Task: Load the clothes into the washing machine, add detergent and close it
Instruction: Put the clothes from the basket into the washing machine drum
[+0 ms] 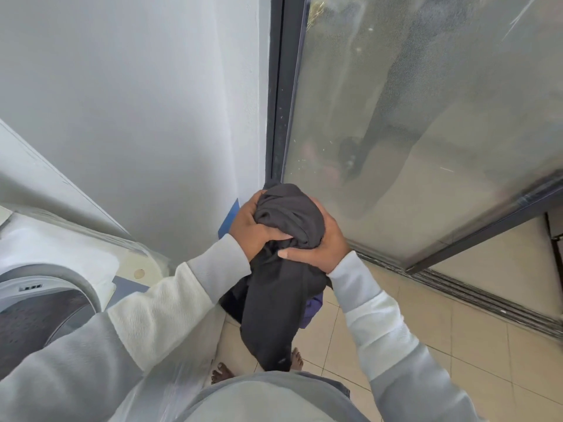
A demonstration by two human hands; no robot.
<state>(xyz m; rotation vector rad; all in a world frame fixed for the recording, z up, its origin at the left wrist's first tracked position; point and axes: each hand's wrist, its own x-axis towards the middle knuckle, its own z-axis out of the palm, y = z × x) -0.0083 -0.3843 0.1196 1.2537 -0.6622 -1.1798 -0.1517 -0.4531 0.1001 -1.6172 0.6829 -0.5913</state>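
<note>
Because the dark garment (pixel 286 239) is bunched chest-high between left hand (pixel 254 228) and right hand (pixel 320 248), fingers of both curled shut around it, tail hanging floorward, it looks gathered for dropping into the open washing machine (pixel 45 303) at left.

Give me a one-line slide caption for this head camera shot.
Both hands, left hand and right hand, bunch a dark garment beside the open washing machine.

No legible text; small label on washing machine (pixel 45 287) rim too blurry.
</note>
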